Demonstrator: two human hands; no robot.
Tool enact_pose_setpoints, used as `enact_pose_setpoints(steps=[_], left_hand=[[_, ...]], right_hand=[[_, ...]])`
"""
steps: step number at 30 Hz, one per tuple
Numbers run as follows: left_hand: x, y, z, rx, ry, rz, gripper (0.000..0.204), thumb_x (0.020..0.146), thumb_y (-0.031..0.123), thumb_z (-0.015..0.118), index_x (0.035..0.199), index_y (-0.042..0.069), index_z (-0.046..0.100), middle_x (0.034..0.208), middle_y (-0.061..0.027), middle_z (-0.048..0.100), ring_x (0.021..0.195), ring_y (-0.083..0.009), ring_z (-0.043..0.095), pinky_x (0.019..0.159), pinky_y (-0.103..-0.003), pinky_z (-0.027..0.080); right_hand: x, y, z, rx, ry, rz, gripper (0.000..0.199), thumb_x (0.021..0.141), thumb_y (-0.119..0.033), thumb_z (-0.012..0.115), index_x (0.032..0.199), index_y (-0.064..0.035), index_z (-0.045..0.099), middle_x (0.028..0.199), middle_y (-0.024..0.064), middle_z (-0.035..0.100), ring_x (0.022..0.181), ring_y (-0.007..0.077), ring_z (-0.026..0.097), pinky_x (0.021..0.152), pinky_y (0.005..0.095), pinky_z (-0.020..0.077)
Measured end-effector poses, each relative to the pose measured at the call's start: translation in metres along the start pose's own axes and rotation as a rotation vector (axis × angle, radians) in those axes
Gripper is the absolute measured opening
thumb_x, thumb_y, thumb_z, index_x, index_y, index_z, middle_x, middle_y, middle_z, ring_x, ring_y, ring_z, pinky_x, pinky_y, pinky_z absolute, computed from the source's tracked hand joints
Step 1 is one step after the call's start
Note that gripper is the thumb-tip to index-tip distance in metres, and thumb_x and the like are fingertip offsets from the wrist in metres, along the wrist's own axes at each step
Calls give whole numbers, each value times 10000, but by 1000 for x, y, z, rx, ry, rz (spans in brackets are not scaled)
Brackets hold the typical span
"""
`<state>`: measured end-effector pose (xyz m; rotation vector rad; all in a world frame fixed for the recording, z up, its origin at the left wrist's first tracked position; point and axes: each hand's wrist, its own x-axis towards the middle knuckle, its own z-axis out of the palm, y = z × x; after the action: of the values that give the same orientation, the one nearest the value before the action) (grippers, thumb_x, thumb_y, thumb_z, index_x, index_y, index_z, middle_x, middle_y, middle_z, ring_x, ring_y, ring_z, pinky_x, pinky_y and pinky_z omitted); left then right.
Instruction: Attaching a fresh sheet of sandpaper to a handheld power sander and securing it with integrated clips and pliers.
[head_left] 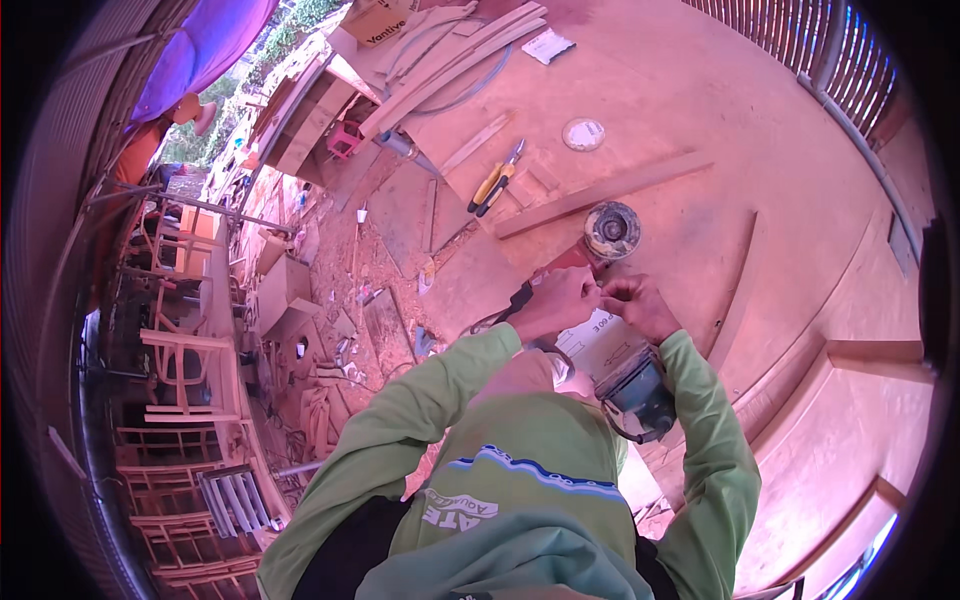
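Both my hands meet over the near part of the wooden worktop. My left hand [562, 303] pinches at the upper edge of a pale printed sheet of sandpaper [606, 350]. My right hand [643, 306] is closed at the same edge, its fingertips close to the left ones. Exactly how the edge is bent between the fingers is hidden. Just below the sheet, by my right forearm, rests a dark blue-green power tool [640, 393] with a black cord. Beyond my hands lies a red grinder-like tool [577, 256] with a round dark disc [612, 231].
Yellow-and-black pliers [496, 180], a round white-labelled lid [583, 134] and a long wooden strip [603, 192] lie on the worktop [690, 110]. Wooden strips [455, 70] are piled at the far left. Scraps and a cardboard box [284, 287] litter the ground; chair frames [185, 370] stand left.
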<state>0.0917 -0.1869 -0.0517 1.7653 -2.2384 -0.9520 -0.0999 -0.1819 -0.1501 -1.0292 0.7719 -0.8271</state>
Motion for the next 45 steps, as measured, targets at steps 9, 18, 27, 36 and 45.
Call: enact_pose_setpoints(steps=[9, 18, 27, 36, 45], left_hand=[[9, -2, 9, -195, 42, -158, 251, 897, 207, 694, 861, -38, 727, 840, -248, 740, 809, -393, 746, 732, -470, 572], [55, -61, -83, 33, 413, 27, 257, 958, 214, 682, 1121, 16, 693, 935, -169, 731, 855, -313, 716, 771, -454, 550], [139, -180, -130, 255, 99, -335, 724, 854, 369, 780, 1407, -14, 513, 1346, -287, 618, 1260, -484, 606, 1052, -521, 496], [117, -190, -145, -476, 124, -339, 377, 943, 222, 680, 1211, -24, 580, 1003, -139, 665, 856, -267, 682, 778, -375, 571], [-64, -70, -144, -1299, -92, -106, 332, 1069, 215, 600, 1302, -22, 602, 1081, -98, 669, 939, -161, 675, 795, -300, 555]], right_hand=[[0, -9, 3, -144, 65, -70, 53, 892, -54, 760, 891, -1, 757, 808, 7, 706, 795, 76, 629, 707, 283, 519], [-4, -19, -6, -39, -8, 182, 270, 918, -174, 788, 1123, -12, 722, 966, 54, 732, 898, 146, 658, 838, 330, 534], [-1, -16, -1, -44, -37, 329, 258, 911, -136, 827, 1115, 5, 758, 942, 10, 752, 839, 106, 669, 792, 284, 534], [-3, -29, 6, -161, -30, 275, 257, 925, -102, 787, 1133, 26, 706, 977, 46, 733, 876, 127, 659, 799, 285, 534], [-57, -128, 46, -328, 389, -116, 122, 995, -59, 696, 1092, 11, 671, 1005, 55, 716, 889, 127, 657, 835, 281, 529]])
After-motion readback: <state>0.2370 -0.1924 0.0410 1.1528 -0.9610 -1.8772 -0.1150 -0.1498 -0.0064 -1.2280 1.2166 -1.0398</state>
